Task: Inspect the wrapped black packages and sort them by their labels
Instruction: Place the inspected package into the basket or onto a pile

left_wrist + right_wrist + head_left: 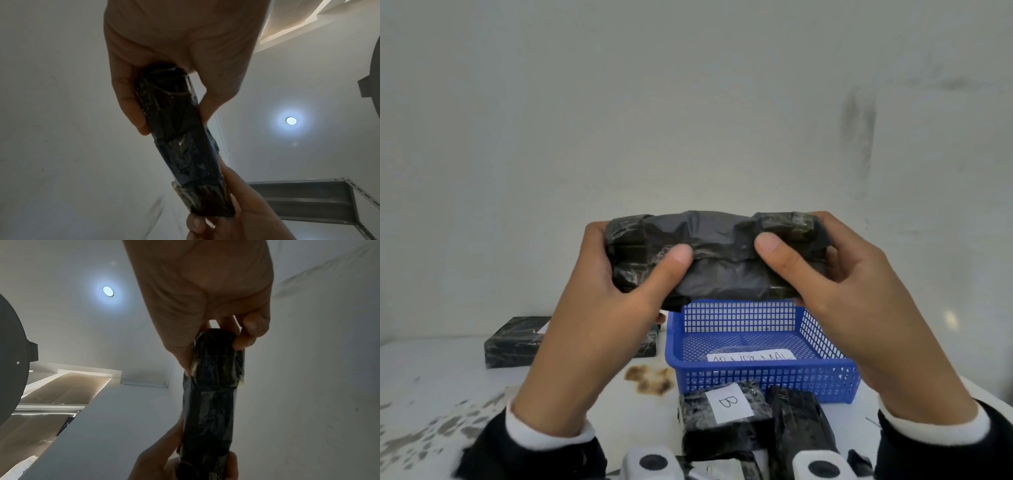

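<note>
Held package: a wrapped black package (709, 257), taped at both ends, was held up in the air above the far rim of the blue basket, long side level, no label showing on the side facing the head camera.
Left hand: the left hand (599, 291) gripped the package's left end, thumb pressed on the near face and fingers curled behind.
Right hand: the right hand (835, 284) gripped the right end the same way, thumb on the near face.
Progress: by my reading the inspection of this package was under way and its label not yet found; sorting looked barely begun.
Blue basket: a blue mesh basket (770, 380) sat on the table under the hands, holding only a paper slip (751, 357) with handwriting that seemed to read "abnormal".
Left to do: near the person lay a package marked B (726, 411), with another black package (803, 421) touching its right side.
Far left: one more black package (513, 342) lay flat to the left of the basket, partly hidden by the left forearm.
Table: a white table (431, 383) with a brown stain (650, 378) just left of the basket.
In the way: nothing blocked the basket's open top.
</note>
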`<state>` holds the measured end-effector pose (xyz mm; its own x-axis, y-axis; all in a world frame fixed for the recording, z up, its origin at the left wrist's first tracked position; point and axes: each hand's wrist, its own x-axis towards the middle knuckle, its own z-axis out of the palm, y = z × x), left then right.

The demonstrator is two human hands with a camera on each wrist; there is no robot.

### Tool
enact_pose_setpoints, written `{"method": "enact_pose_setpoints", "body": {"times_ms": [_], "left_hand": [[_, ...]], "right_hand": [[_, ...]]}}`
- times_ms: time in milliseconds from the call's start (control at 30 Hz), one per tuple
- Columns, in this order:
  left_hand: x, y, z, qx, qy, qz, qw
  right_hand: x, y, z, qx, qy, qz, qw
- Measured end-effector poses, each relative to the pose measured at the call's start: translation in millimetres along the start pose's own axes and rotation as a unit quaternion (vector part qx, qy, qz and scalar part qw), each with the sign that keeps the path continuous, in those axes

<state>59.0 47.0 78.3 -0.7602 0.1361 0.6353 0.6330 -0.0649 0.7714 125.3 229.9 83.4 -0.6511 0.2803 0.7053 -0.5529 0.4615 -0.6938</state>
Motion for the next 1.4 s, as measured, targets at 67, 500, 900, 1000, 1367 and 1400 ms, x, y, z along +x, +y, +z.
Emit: {"method": "enact_pose_setpoints", "body": {"times_ms": [67,500,900,1000,1367,1400], "left_hand": [[-1,1,2,0.023,0.009,-0.005,1.0],[-3,-1,12,0.035,0.04,0.024,0.998],[11,-3,-2,-0.131,-0.009,-0.012,0.991],[15,-10,-8,-0.165,-0.035,-0.025,0.985],[11,-8,-15,-0.128,-0.12,-0.04,0.984],[13,-8,-13,-0.146,-0.109,-0.046,0.982]], "right_hand": [[-1,-1,0,-0.007,-0.005,-0.001,1.0],[-2,-1,6,-0.03,0.031,-0.006,0.999],[2,1,-3,0.047,0.012,0.002,0.999],[3,2,-5,0.047,0.0,0.002,0.999],[5,4,-12,0.058,-0.028,-0.013,0.998],[6,5,-12,0.059,-0.028,-0.016,0.998]]}}
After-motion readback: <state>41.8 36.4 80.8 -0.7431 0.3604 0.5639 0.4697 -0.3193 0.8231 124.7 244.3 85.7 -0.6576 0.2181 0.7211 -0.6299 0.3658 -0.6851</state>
